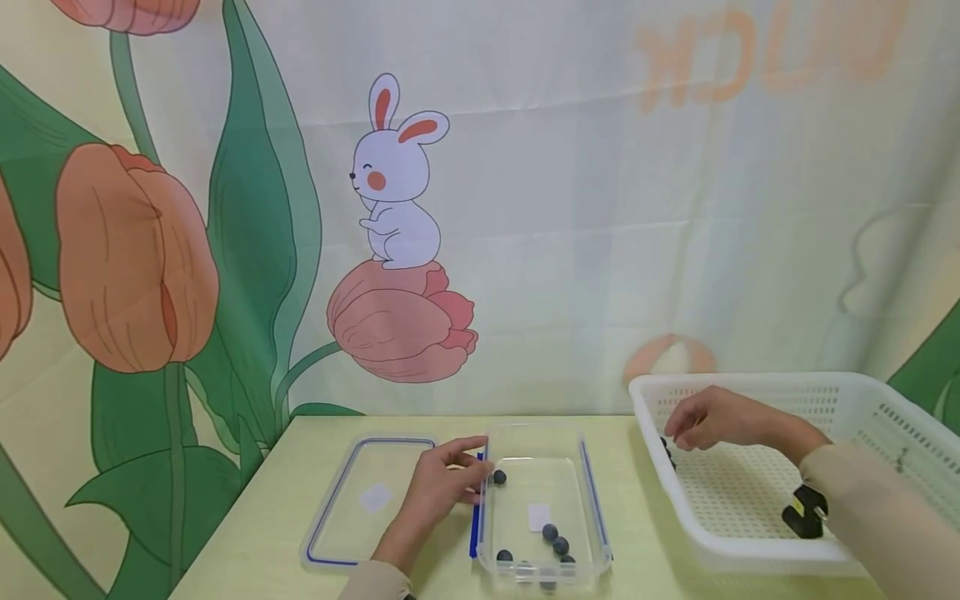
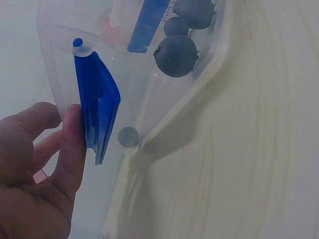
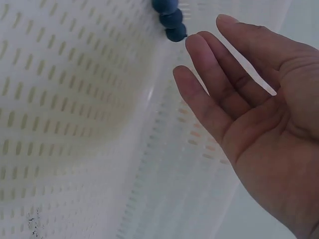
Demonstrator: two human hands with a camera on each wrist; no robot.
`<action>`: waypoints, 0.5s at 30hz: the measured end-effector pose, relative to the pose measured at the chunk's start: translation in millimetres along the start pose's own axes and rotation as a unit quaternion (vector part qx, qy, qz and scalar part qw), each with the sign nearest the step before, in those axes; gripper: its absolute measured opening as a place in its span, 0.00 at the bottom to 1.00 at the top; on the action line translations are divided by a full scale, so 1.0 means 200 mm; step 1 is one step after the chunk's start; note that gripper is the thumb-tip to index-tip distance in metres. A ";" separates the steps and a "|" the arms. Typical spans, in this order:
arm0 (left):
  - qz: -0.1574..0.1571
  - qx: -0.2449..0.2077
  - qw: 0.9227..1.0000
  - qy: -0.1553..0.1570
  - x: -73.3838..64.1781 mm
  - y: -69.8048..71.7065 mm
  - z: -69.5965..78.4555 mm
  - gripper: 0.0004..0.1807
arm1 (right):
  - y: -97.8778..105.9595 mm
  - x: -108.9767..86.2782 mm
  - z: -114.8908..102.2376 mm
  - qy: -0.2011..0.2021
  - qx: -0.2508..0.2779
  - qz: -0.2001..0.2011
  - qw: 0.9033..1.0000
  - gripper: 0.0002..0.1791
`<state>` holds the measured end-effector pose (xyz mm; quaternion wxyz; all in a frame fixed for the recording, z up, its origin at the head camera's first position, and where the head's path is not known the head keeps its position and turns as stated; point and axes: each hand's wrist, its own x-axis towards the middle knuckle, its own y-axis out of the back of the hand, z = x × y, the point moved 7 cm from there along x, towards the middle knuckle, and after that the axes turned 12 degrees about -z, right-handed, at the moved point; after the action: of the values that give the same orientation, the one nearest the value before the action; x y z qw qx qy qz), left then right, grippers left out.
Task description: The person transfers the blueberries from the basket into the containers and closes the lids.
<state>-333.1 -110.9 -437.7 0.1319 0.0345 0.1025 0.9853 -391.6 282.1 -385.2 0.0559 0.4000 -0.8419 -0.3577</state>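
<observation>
My left hand (image 1: 442, 487) holds the left wall of a clear plastic container (image 1: 600, 533), beside a blue latch (image 2: 97, 99) that hangs outward. Several blueberries (image 1: 561, 546) lie in the container, mostly at its near end; one blueberry (image 1: 499, 477) sits by my left fingertips. Over the left part of a white perforated basket (image 1: 738, 550), my right hand (image 1: 727, 417) hovers with loosely bent fingers and nothing in them. Close to its fingertips, a few blueberries (image 3: 172, 20) lie along the basket's wall; my hand partly hides them in the head view.
Left of the container lies its clear lid (image 1: 330, 500) with a blue seal. A black and yellow object (image 1: 804, 512) is in the basket's near part, next to my right sleeve (image 1: 870, 508). Behind the table (image 1: 247, 533) hangs a printed curtain (image 1: 540, 250).
</observation>
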 end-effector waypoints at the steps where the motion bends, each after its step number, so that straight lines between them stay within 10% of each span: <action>1: 0.001 0.000 1.000 0.001 0.00 0.00 0.00 0.27 | -0.01 0.01 0.01 0.001 0.000 -0.004 1.000 0.08; 15: -0.001 -0.001 1.000 0.001 -0.01 0.00 0.00 0.26 | -0.11 0.09 0.05 -0.012 -0.009 -0.052 0.999 0.07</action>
<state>-332.0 -110.9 -437.1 0.1332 0.0329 0.1014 0.9853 -393.4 264.7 -410.7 0.0305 0.4386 -0.8171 -0.3728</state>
